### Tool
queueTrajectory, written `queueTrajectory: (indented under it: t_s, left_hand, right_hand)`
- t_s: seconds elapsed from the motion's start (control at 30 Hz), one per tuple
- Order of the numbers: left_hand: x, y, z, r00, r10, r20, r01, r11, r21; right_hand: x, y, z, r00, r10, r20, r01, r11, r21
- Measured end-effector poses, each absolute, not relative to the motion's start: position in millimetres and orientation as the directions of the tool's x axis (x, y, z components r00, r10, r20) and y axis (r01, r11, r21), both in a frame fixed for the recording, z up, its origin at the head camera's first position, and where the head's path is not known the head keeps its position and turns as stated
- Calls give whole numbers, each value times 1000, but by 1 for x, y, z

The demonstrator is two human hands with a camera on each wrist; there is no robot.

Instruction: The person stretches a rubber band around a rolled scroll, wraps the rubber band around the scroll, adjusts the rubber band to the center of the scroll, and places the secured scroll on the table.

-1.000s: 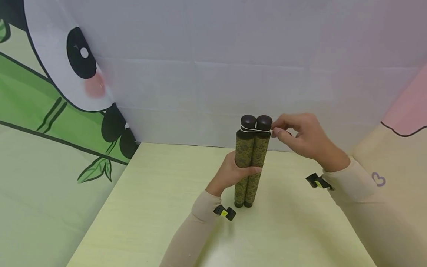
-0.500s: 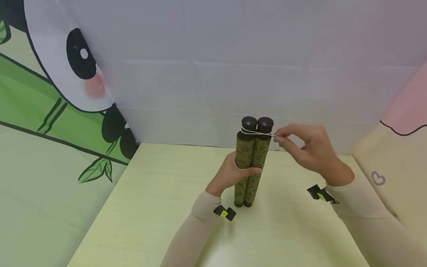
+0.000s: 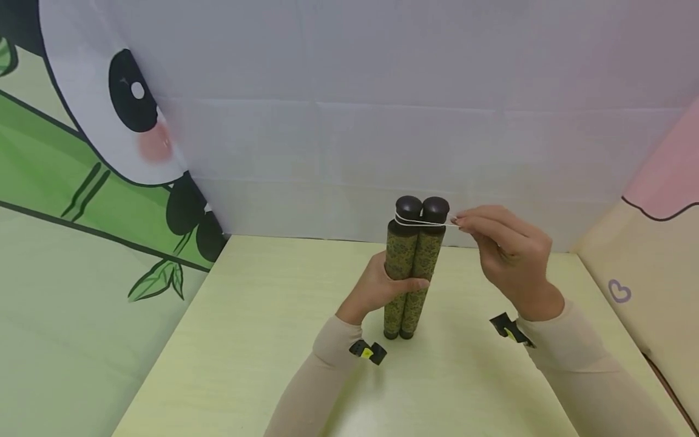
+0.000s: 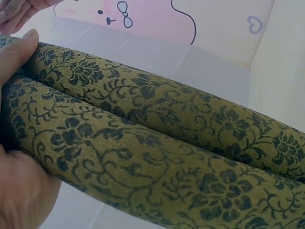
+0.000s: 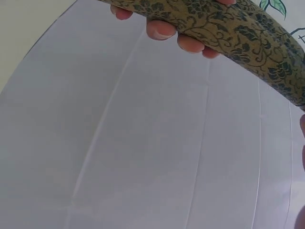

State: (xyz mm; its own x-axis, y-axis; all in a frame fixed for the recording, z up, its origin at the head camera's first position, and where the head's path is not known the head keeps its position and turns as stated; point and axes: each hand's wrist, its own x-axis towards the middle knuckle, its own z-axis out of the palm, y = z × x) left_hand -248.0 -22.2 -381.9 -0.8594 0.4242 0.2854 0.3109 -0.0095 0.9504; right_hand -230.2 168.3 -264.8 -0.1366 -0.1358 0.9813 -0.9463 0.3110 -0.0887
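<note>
Two patterned rolls [image 3: 401,252] stand side by side over the bench [image 3: 262,340], in the curled grip of the left hand [image 3: 377,283]. White string [image 3: 426,224] loops round their dark upper ends [image 3: 408,206]; the right hand [image 3: 517,261] pinches its taut tail just beside them.

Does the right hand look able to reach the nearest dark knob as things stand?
Probably yes: the right hand is close beside the dark knob, only the white cord it seems to pinch spans the gap, and the left hand grips the rolls lower down.
</note>
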Motion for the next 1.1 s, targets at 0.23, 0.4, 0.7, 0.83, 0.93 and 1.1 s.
queueTrajectory:
  t_s: [0.23,0.4,0.7,0.83,0.93,1.1]
  left_hand:
    - [-239,-26,-371,-865,415,281,312,7,950]
    - [-236,-28,-362,-857,429,285,324,18,946]
    - [-239,-26,-360,-859,423,287,325,18,946]
    - [-243,-25,-359,-861,418,291,325,10,946]
    - [-245,-24,-357,-862,418,288,324,16,946]
    - [-249,-23,-355,-859,428,282,324,27,946]
  right_hand:
    - [-237,158,-275,-74,-56,996,-951,305,-54]
    - [-241,157,-282,-77,-60,995,-946,321,-54]
    - [-250,160,-289,-113,-50,992,-922,378,-86]
    - [-254,157,-294,-130,-45,990,-928,357,-106]
    - [-256,156,-296,-142,-45,989,-937,329,-119]
    - [-259,158,-295,-175,-46,983,-945,287,-155]
